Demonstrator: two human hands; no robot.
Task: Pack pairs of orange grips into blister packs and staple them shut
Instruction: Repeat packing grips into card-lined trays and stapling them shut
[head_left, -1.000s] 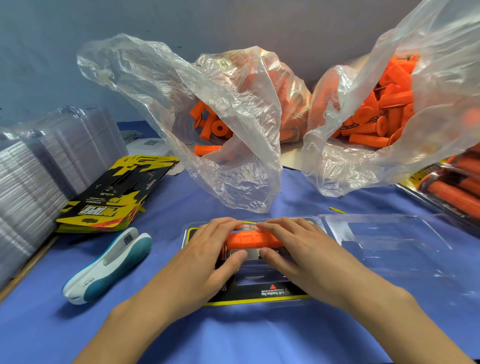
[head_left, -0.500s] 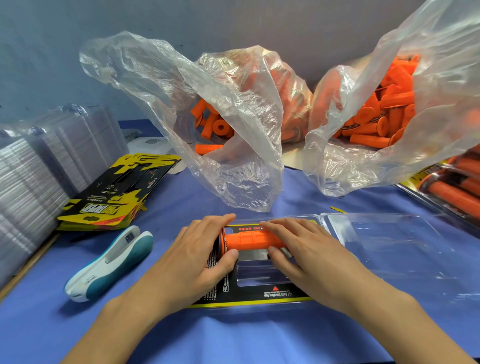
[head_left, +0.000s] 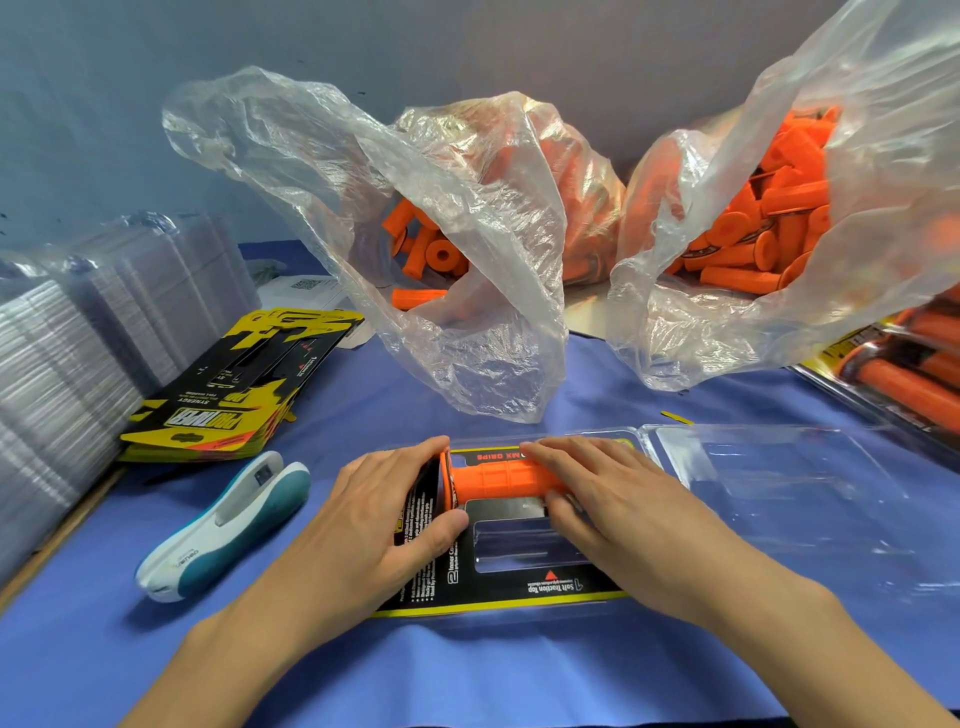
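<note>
Seating likely wants even downward pressure: left hand (head_left: 384, 525) and right hand (head_left: 618, 514) each pinch an end of the orange grip (head_left: 496, 480), fingers curled over it, in the far cavity of the blister pack (head_left: 769, 467); the near cavity is empty.

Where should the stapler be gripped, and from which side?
Probably around the stapler's thick middle, from above, with the left hand, which is nearer once it is free. It lies loose on the blue cloth, its long body slanting, white and teal halves side by side, so fingers can wrap across both.
</note>
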